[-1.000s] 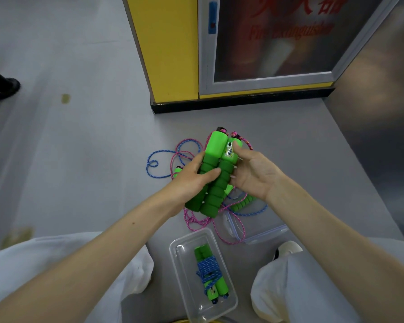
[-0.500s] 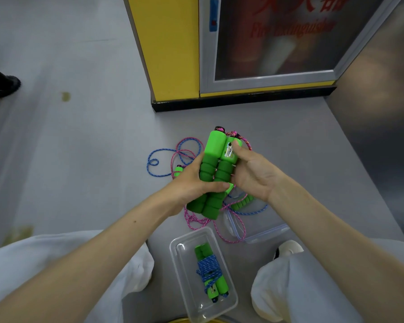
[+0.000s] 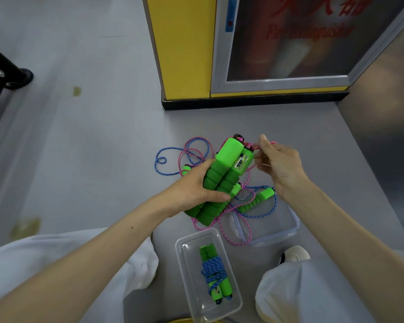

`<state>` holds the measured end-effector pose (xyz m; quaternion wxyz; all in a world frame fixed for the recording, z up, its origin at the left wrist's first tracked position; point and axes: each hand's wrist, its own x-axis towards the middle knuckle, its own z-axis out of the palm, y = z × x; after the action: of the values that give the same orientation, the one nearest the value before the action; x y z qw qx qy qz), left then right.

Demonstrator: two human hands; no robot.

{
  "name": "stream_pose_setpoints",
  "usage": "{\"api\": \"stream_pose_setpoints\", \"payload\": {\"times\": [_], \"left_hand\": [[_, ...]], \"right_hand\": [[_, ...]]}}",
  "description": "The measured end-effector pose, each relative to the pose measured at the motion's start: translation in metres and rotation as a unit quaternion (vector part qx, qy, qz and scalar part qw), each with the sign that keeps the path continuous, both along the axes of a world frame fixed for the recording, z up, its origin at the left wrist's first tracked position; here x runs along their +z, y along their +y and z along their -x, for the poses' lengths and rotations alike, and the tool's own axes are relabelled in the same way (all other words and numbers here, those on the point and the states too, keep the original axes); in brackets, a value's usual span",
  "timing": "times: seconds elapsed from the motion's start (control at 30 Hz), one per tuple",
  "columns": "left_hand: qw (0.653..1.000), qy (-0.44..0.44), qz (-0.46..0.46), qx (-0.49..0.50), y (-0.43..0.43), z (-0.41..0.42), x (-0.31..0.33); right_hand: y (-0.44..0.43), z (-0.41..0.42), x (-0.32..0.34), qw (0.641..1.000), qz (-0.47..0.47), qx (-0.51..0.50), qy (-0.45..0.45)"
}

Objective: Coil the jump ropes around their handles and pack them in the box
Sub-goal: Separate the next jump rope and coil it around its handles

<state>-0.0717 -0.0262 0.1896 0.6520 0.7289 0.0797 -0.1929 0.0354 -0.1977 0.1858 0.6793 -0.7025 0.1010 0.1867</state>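
My left hand (image 3: 191, 190) grips two green foam handles (image 3: 222, 178) side by side above the floor. My right hand (image 3: 278, 162) pinches the pink rope (image 3: 246, 231) near the handles' tops; the rest of that rope trails loose on the floor. A blue rope (image 3: 163, 159) with a green handle (image 3: 257, 201) lies tangled under it. The clear plastic box (image 3: 187, 273) near my knees holds a jump rope (image 3: 214, 276) with blue cord coiled round its green handles.
The box's clear lid (image 3: 280, 229) lies under the ropes to the right. A yellow-framed fire extinguisher cabinet (image 3: 184, 54) stands ahead. A grey wall (image 3: 387, 136) closes the right side. My white-clad knees and a shoe (image 3: 294, 255) flank the box.
My right hand left the handles and moved up and right, now pinching the pink rope by the handle tops. My left hand still holds the two handles together.
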Motion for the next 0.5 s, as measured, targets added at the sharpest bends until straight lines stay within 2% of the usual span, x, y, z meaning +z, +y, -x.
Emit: {"api": "stream_pose_setpoints", "payload": {"times": [0.3, 0.5], "left_hand": [[0.997, 0.029, 0.040, -0.067, 0.005, 0.004, 0.008], [0.992, 0.049, 0.048, -0.110, 0.008, 0.005, 0.011]], "right_hand": [[0.013, -0.002, 0.003, 0.987, -0.146, 0.070, 0.002], [0.012, 0.005, 0.006, 0.969, -0.220, 0.099, 0.060]]}}
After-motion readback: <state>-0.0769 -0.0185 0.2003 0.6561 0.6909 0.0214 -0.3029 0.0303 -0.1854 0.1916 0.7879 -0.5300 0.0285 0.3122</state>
